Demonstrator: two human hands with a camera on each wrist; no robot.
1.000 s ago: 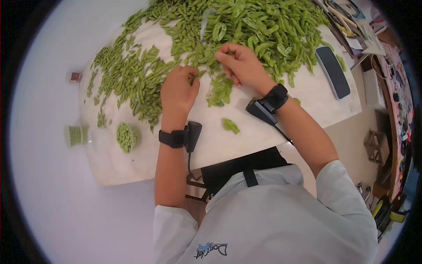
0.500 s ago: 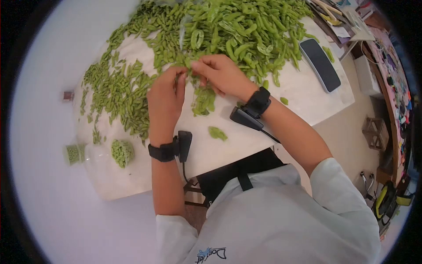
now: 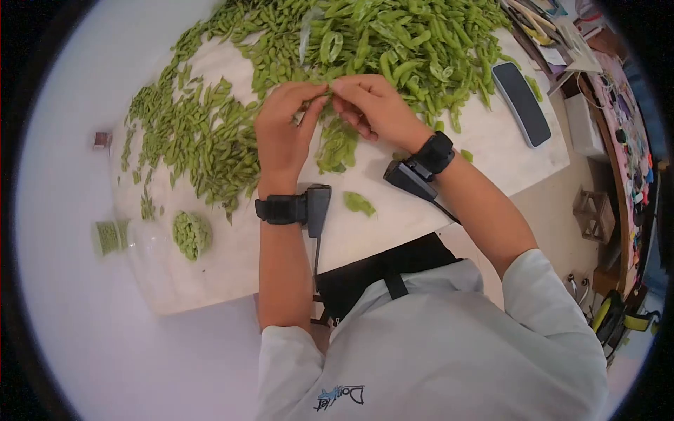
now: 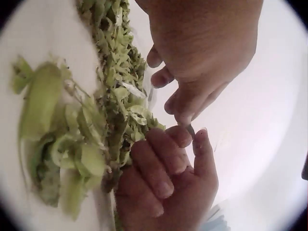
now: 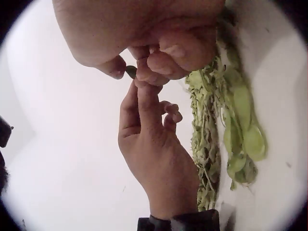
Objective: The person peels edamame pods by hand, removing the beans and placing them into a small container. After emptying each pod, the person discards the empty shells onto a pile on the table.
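Observation:
Fingertips of my left hand (image 3: 284,133) and right hand (image 3: 382,112) meet over the near edge of the pod pile (image 3: 400,42). Between them is a small dark green pod (image 5: 130,72), pinched by the thumb and a finger of my right hand (image 5: 144,29). My left hand (image 5: 161,149) pinches its other end, thumb and forefinger together. The left wrist view shows the pod (image 4: 191,130) as a dark sliver, largely covered by fingers. Below the hands lies a small heap of flat, light green pods (image 3: 337,146).
Smaller pods (image 3: 210,140) spread across the table's left side. A clear cup of shelled beans (image 3: 191,235) stands near the front left, another container (image 3: 109,237) beyond the edge. A phone (image 3: 521,105) lies right; one loose pod piece (image 3: 359,203) lies near the front edge.
The hands, a little apart one second ago, have come together at the fingertips. Since half a second ago, both have shifted right and farther forward in the head view, which has itself moved slightly.

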